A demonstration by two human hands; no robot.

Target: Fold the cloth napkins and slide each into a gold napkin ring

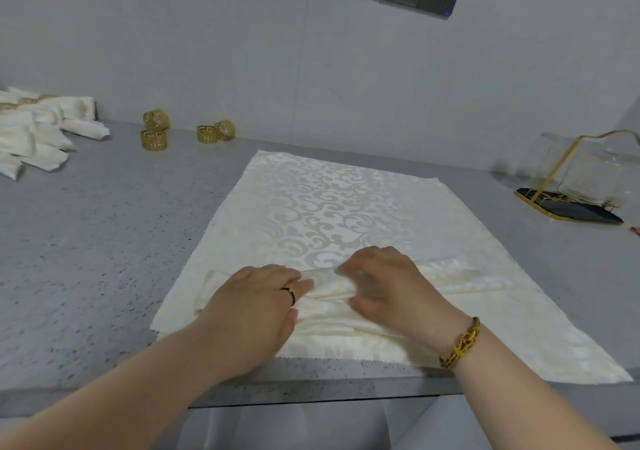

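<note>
On the grey tabletop [104, 241] my cream damask napkin [332, 207] lies flat with its near edge rolled under my left hand [256, 306] and right hand [384, 283], both pressing loosely curled, so uneven pressure could skew the roll beyond fitting the gold rings [154, 130].

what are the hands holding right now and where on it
Both hands are on the folded napkin lying on the spread cloth: the left hand presses its left half, and the right hand grips the fold at its middle.
</note>
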